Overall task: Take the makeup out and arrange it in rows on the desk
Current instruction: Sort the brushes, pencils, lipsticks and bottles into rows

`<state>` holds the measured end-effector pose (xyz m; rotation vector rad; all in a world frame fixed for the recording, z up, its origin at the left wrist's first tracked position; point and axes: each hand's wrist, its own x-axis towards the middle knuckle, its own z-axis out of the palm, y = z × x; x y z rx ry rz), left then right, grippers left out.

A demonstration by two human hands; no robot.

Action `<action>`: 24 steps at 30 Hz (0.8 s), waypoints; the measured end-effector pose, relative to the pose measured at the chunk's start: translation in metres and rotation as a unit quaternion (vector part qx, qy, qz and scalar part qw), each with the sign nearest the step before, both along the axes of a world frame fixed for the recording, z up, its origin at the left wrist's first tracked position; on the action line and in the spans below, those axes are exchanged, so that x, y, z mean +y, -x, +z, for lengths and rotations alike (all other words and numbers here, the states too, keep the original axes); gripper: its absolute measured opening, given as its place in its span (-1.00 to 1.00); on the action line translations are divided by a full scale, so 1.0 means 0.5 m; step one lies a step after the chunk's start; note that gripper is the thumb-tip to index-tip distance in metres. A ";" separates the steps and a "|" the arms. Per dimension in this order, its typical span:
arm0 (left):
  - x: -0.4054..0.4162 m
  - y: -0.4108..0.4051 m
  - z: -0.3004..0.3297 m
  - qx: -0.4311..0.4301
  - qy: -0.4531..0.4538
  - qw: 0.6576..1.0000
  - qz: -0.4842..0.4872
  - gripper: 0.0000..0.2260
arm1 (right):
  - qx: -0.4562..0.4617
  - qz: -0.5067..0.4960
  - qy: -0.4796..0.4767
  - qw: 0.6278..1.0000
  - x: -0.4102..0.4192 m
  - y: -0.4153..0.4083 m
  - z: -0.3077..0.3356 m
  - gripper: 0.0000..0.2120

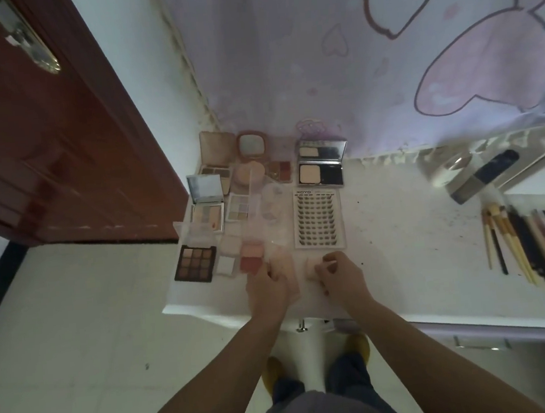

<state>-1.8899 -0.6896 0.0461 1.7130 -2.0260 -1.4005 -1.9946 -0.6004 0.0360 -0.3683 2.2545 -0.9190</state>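
The white table (383,229) carries the makeup in rough rows at its left end, with brushes (528,248) lying side by side well apart on the right. Largest of the laid-out pieces is the lash tray (318,218), flat and stiff; behind it stands an open powder compact (322,165) with its mirror lid up. Left of these lie smaller open palettes, among them a dark eyeshadow palette (196,263) near the table's front corner and a mirrored palette (207,207) behind it. Several clear lids or cases overlap in the middle, hard to tell apart.

At the front edge, the left hand (267,288) has its fingers curled onto a pale flat case (282,267), and the right hand (339,278) pinches a small pinkish puff (313,269); blur hides the exact grip. The puff looks soft and very light, so a gentle fingertip pinch at its sides should do. The hinged compacts are likely brittle and slick: better held by the base than the lid.
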 end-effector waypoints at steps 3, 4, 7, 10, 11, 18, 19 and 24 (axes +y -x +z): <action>0.009 -0.002 0.011 0.024 0.015 1.000 -0.001 -0.82 | -0.016 -0.010 0.017 1.000 0.022 0.028 0.018 -0.79; 0.014 0.005 0.018 0.044 0.029 0.999 -0.007 -0.83 | -0.014 -0.014 0.024 1.000 0.030 0.046 0.028 -0.80; 0.032 0.066 0.054 0.104 0.077 0.988 -0.084 -0.86 | 0.018 -0.028 0.048 0.998 0.057 0.132 0.074 -0.83; 0.063 0.186 0.087 0.153 0.075 0.966 -0.193 -0.85 | 0.113 0.000 0.038 0.993 0.083 0.256 0.138 -0.84; 0.077 0.232 0.095 0.160 0.081 0.957 -0.227 -0.84 | 0.157 0.023 0.018 0.987 0.092 0.303 0.160 -0.84; 0.152 0.538 0.080 0.120 0.064 0.941 -0.309 -0.70 | 0.358 0.295 -0.290 0.837 0.123 0.579 0.239 -0.68; 0.158 0.574 0.071 0.110 0.060 0.945 -0.302 -0.67 | 0.370 0.322 -0.306 0.816 0.121 0.598 0.235 -0.68; 0.161 0.703 0.023 0.049 0.031 0.944 -0.324 -0.58 | 0.364 0.397 -0.326 0.777 0.102 0.642 0.197 -0.76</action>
